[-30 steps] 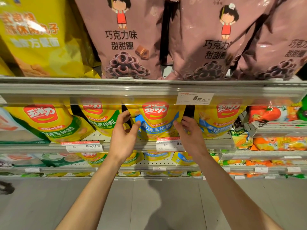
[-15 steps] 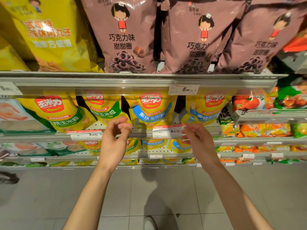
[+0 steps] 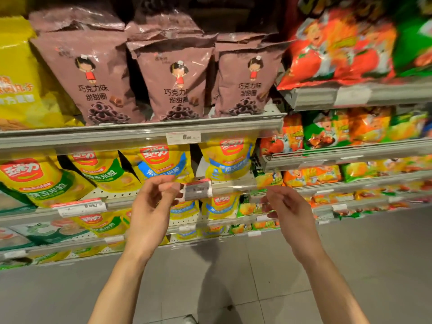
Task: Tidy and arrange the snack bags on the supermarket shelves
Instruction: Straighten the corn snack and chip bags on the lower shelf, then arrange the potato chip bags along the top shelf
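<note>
Both hands empty in front of the corn bags, between two arranging moves.

Nearest, the left hand (image 3: 152, 213) and the right hand (image 3: 288, 210) are held just in front of the shelf rail (image 3: 233, 183), one on each side of its price tag (image 3: 198, 189); the fingers are loosely curled and half open, and nothing is held in them. Just behind the rail, the yellow corn bags (image 3: 164, 163) stand upright in a row. Above the rail, on the next shelf, three brown bags (image 3: 177, 76) are seen, slightly leaning. It is judged that one bag is finished; for the next move, another bag must be chosen and taken by both edges.
</note>
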Available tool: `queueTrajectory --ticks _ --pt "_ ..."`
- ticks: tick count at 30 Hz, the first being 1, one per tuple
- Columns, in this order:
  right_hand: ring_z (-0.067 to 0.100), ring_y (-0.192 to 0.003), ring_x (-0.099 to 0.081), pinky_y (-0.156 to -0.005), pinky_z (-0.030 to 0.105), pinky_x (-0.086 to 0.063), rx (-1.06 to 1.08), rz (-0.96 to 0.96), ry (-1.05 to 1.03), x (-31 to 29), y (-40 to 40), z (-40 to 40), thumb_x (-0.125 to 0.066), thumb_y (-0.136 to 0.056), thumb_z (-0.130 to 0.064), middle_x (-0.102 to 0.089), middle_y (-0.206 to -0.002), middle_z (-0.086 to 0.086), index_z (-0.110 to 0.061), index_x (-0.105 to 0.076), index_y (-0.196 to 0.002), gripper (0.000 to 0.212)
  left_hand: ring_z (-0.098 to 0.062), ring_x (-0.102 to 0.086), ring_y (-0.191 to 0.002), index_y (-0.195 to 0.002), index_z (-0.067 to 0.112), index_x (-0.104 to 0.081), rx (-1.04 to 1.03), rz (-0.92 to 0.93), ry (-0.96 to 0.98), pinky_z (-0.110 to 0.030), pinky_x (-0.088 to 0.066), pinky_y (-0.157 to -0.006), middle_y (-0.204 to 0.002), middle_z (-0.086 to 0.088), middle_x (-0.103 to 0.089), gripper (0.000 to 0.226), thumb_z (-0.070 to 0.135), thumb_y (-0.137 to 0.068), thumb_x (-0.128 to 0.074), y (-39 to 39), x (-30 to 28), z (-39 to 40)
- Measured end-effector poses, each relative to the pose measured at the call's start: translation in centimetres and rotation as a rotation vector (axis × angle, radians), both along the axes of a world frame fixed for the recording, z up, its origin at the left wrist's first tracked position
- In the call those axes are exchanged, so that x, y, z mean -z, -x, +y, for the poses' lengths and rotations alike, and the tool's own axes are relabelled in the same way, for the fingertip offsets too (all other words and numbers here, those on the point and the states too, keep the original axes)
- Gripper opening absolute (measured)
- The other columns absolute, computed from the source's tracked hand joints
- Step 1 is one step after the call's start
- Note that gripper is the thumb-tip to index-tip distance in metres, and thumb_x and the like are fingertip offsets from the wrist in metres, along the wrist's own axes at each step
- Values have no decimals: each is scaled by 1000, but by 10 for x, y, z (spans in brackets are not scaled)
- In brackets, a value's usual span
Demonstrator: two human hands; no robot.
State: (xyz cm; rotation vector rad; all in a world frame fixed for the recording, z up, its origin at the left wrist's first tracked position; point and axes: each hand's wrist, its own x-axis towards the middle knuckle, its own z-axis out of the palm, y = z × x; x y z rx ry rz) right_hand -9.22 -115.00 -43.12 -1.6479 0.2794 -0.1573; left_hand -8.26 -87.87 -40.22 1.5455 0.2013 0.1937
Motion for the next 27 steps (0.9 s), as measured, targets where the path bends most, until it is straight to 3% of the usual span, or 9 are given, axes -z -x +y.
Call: queueTrajectory --ticks 6,10,13,16,19,21,23,27 --pt "17 -84 -73 -75 32 -59 31 -73 61 -26 20 -95 -62 -102 -16 -78 -91 1 -19 -72 -100 11 -12 -72 -79 -110 13 -68 39 -42 20 -22 -57 -76 -93 -1 -76 11 14 -100 -64 9 -18 -103" --pt "10 -80 -73 -69 20 -55 61 -131 56 -40 23 -174 -67 -99 -23 -78 -90 -3 -22 -72 -99 6 -16 -73 -82 -110 11 -68 58 -76 51 -22 -57 -73 -99 -16 -74 13 14 -98 -66 6 -31 -182" --pt "1 -77 -72 -66 12 -52 110 -152 22 -48 21 -231 -70 -95 -23 -79 -88 -8 -23 -73 -99 5 -21 -72 -88 -107 16 -70 97 -99 56 -25 -58 -76 -96 -9 -76 10 14 -97 -69 -1 -43 -238" --pt "3 -79 -72 -68 15 -55 154 -169 10 -58 17 -282 -70 -96 -22 -79 -88 -7 -22 -74 -102 7 -20 -74 -87 -106 20 -71 149 -137 40 -31 -58 -80 -93 -4 -78 26 34 -85 -81 -14 -59 -287" --pt "9 -81 -73 -75 23 -58 199 -186 -1 -68 11 -327 -69 -97 -22 -78 -88 -4 -21 -74 -104 9 -17 -74 -85 -107 21 -71 221 -162 25 -28 -59 -77 -95 -7 -78 48 53 -71 -74 -33 -75 -332" --pt "11 -85 -73 -77 25 -55 231 -190 -4 -74 7 -353 -69 -96 -26 -78 -90 -4 -21 -74 -106 11 -14 -75 -85 -107 25 -71 266 -164 20 -26 -58 -75 -97 -4 -78 48 54 -69 -73 -49 -82 -362" --pt "6 -83 -73 -70 18 -54 258 -205 -24 -78 2 -376 -69 -96 -27 -78 -89 -6 -21 -73 -106 12 -14 -76 -86 -109 24 -70 306 -168 13 -25 -59 -74 -99 -3 -78 50 54 -68 -72 -66 -88 -391" --pt "6 -84 -73 -67 16 -56 318 -208 -8 -80 -15 -428 -69 -96 -28 -78 -93 -6 -23 -73 -106 12 -15 -74 -82 -108 19 -71 346 -131 102 -22 -59 -70 -98 -9 -78 46 43 -69 -78 -105 -92 -452"
